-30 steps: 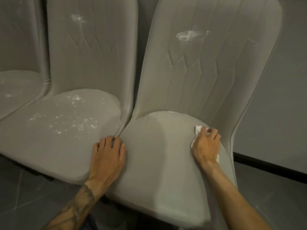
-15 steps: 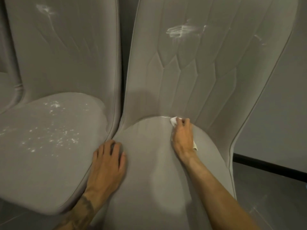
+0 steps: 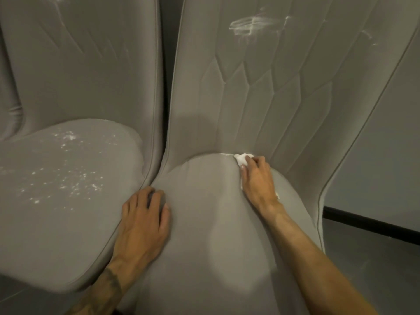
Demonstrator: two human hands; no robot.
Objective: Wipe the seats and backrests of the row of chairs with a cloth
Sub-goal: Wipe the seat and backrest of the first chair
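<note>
Your right hand [image 3: 256, 180] has its grip curled round the small white crumpled cloth [image 3: 241, 158], pressing it into the back edge of the grey padded seat [image 3: 204, 223], just below the quilted grey backrest [image 3: 261, 98]. Your left hand [image 3: 143, 223] lies flat on the seat's left edge, grip slack and holding nothing. The cloth looks soft, light and limp, so keep it bunched. Your palm hides most of it.

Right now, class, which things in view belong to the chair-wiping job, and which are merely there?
Job: white cloth, right hand gripping it, left hand resting, right chair seat, its smeared backrest, left chair's speckled seat.
Merely there: floor, wall, black skirting.
</note>
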